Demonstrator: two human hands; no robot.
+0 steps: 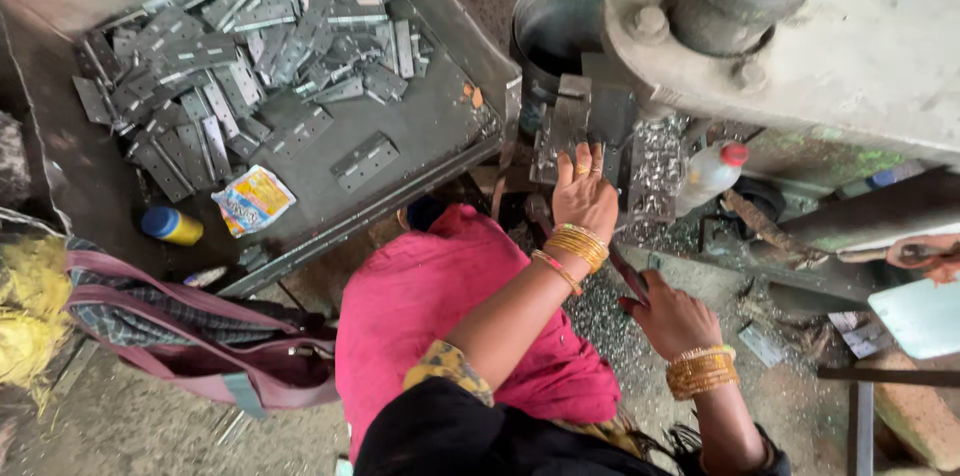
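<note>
The left hand point(584, 198) rests palm down on the work area of a press machine point(800, 36), fingers extended forward and lying close together on a flat grey metal plate point(556, 141). The fingertips touch the plate; no pinch is visible. Gold bangles point(578, 244) circle the left wrist.

The right hand point(672, 316) sits lower and to the right, near the person's knee. Its fingers are curled around a thin dark rod-shaped tool point(628, 274), which angles up and to the left toward the machine. The grip appears closed, though the far side of the fingers is hidden, so the exact hold cannot be confirmed. A second set of gold bangles point(701, 372) sits on the right wrist.

Small metal chips point(600, 321) cover the floor between the two hands and below the machine. A heap of shiny scrap point(656, 171) lies just beside the left hand, to its right. A white plastic bottle with a red cap point(710, 176) lies tilted next to that heap.

To the left, a large metal tray point(440, 126) holds a pile of grey hinge plates point(240, 46); a few lie apart from the pile. A yellow bottle with a blue cap point(171, 226) and a printed sachet point(253, 200) lie at the tray's lower edge. A maroon bag point(200, 336) sits on the floor below the tray. A dark round bucket point(555, 26) stands behind the machine's work area.
</note>
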